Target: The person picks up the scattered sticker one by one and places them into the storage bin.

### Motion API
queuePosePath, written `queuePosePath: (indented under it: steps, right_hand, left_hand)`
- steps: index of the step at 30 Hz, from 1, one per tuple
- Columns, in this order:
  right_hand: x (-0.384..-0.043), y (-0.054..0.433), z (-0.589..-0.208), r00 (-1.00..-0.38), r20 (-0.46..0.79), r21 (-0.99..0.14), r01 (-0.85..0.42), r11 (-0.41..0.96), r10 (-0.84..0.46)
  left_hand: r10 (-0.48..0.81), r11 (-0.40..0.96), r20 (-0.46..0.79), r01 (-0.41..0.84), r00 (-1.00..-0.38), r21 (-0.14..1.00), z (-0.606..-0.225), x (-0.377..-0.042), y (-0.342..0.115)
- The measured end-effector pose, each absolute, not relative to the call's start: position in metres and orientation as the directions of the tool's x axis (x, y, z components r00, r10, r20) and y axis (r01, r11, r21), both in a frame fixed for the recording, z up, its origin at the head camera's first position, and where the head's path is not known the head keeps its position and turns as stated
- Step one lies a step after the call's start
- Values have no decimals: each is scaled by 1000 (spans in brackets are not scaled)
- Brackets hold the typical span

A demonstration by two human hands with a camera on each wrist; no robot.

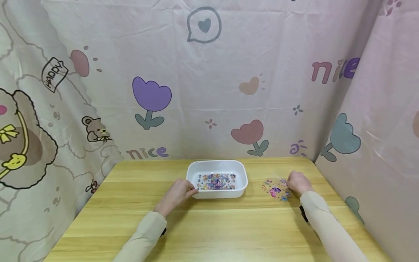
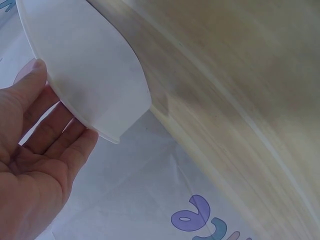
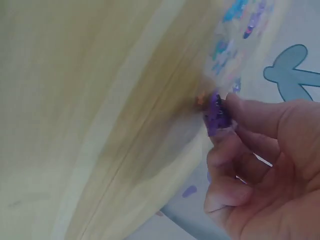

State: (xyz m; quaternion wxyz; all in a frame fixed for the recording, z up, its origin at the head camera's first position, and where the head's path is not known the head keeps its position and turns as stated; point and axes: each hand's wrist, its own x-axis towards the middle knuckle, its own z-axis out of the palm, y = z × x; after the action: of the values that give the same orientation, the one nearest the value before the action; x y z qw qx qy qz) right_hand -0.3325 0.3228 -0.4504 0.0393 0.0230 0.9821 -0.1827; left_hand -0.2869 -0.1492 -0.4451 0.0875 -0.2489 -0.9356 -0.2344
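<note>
A white rectangular plastic box (image 1: 217,194) stands on the table, its rim up. Inside lie clear sheets (image 1: 216,181) printed with small colourful cartoon figures. My left hand (image 1: 177,193) pinches the box's rim at its left front corner; in the left wrist view the thumb and fingers lie along the edge of the white wall (image 2: 95,65). Off to the right, my right hand (image 1: 298,183) pinches the edge of a clear sticker sheet (image 1: 275,191) with purple, pink and blue figures. Between thumb and forefinger a purple printed bit (image 3: 218,117) of it shows in the right wrist view.
The wood-grain table (image 1: 216,233) ends at the back against a patterned cloth curtain (image 1: 203,91). More cloth hangs along both sides, close by the table's left and right edges.
</note>
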Motion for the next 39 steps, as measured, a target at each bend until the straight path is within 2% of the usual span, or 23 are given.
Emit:
queuePosePath:
  steps: [7, 14, 21, 28, 39]
  right_hand:
    - [-333, 325, -446, -1000, -27, -388, 4, 922, -8]
    - [-332, 325, -442, -1000, -20, -538, 13, 843, 3]
    - [-333, 319, -440, -996, 77, -623, -14, 782, 44]
    - [-332, 311, -433, -997, 58, -768, -15, 640, 45]
    - [-333, 291, -422, -982, 112, -867, -23, 497, 150]
  left_hand:
    - [417, 770, 274, 497, -867, 401, -446, -289, -150]
    - [416, 767, 269, 494, -869, 409, -446, -290, -150]
    - [417, 764, 265, 493, -869, 415, -446, -289, -150]
    - [405, 770, 255, 478, -878, 422, -444, -288, -149]
    - [400, 771, 249, 471, -882, 429, -445, -289, -148]
